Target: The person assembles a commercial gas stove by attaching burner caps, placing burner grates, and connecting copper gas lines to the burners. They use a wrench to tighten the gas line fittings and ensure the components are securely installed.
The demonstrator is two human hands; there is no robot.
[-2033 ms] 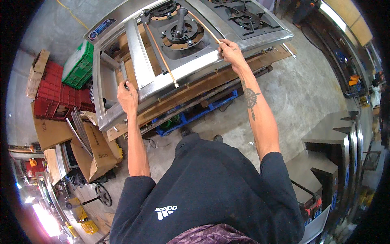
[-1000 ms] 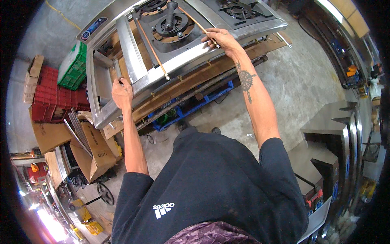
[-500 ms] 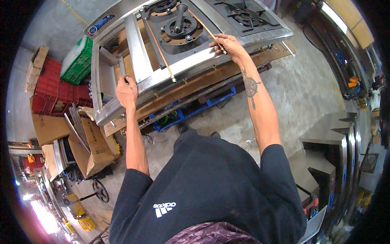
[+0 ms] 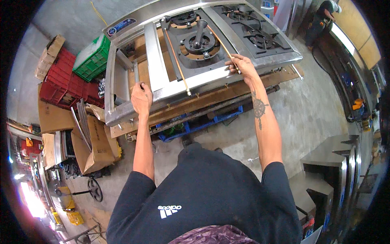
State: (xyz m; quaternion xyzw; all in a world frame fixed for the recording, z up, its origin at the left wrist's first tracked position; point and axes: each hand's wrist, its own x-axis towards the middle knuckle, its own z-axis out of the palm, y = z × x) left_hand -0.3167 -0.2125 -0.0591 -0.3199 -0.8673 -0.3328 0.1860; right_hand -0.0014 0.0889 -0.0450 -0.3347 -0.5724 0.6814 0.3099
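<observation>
A steel gas stove (image 4: 156, 61) stands in front of me, with black burners (image 4: 199, 44) on dark panels and an uncovered left bay. My right hand (image 4: 243, 68) pinches the near end of a thin copper tube (image 4: 219, 40), which slants back toward the middle burner. A second copper tube (image 4: 175, 61) lies left of that burner, its fitting sticking past the front edge. My left hand (image 4: 141, 99) is closed over the stove's front rail (image 4: 162, 96), beside the uncovered bay. Its fingertips are partly hidden.
Green (image 4: 91, 59) and red crates (image 4: 65, 77) stand left of the stove, above cardboard boxes (image 4: 97, 142) with metal strips. A blue frame (image 4: 203, 122) sits underneath. Bent steel sheets (image 4: 325, 152) stand at right. Another person (image 4: 325, 18) is at the far right bench.
The view has shifted, so the stove sits lower and further right, and the other person has come into sight. Both hands keep about the same places on the stove and tube.
</observation>
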